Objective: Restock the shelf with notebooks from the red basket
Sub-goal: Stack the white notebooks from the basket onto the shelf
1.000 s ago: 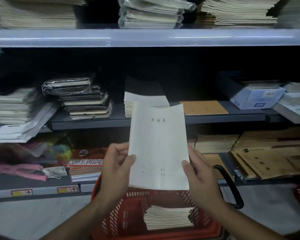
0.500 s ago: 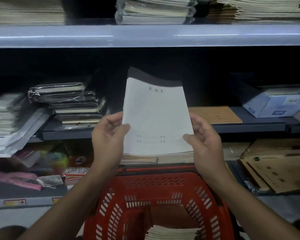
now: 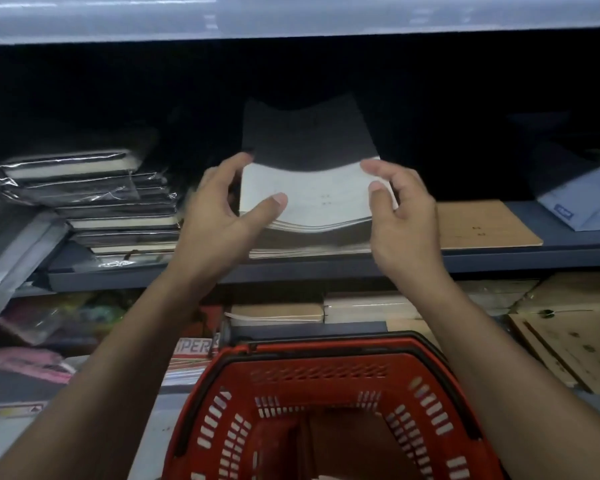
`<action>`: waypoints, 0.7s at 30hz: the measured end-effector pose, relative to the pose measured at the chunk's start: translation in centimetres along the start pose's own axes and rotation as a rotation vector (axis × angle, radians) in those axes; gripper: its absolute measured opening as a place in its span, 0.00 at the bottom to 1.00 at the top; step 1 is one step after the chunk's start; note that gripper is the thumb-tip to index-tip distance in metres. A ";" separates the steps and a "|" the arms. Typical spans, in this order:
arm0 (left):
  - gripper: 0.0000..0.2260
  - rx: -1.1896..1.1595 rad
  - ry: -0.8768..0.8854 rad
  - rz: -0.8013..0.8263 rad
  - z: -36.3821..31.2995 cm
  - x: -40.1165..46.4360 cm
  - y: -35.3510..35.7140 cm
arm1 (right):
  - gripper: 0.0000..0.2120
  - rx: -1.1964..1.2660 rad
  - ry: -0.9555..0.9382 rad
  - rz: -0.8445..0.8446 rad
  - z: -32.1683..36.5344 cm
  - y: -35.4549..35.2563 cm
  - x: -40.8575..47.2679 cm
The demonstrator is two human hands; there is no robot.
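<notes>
I'm setting a white notebook [image 3: 309, 192] onto the stack [image 3: 309, 244] on the middle shelf [image 3: 499, 259]. My left hand [image 3: 222, 216] pinches its left edge, thumb on top; my right hand [image 3: 400, 216] grips the right edge. Next I should let go, square it, then reach down into the red basket [image 3: 326, 403].

We log: basket [image 3: 329, 403] red, slotted walls, black rim. Notebook [image 3: 309, 199] white cover, faint dark print, far half in shadow. Shelf [image 3: 326, 266] dark blue-grey. Pad [image 3: 482, 225] tan kraft, small dark marks. Box [image 3: 582, 202] pale blue, darker blue label. Wrapped books [image 3: 94, 202] black covers, cream page edges, clear glossy film.
</notes>
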State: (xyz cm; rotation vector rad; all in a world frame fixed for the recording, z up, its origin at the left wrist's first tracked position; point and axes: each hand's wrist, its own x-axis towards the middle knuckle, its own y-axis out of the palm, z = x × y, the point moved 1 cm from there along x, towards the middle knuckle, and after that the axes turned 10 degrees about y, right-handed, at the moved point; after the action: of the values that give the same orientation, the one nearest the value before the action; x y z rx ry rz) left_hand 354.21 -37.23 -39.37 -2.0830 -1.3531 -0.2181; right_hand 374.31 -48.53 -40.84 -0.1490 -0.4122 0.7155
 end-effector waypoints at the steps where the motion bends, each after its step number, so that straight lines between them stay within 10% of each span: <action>1: 0.33 0.005 -0.011 0.026 0.4 0.4 0.0 | 0.14 -0.013 -0.008 -0.004 -0.2 0.3 0.6; 21: 0.44 0.607 0.077 0.203 0.9 2.2 -0.5 | 0.16 -0.488 -0.205 -0.092 -3.6 1.9 1.7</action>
State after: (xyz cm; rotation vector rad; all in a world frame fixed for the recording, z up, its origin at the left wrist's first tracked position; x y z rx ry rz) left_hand 354.62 -34.91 -38.92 -1.6563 -0.9915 0.1798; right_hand 375.83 -45.97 -44.04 -0.5158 -0.7826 0.5299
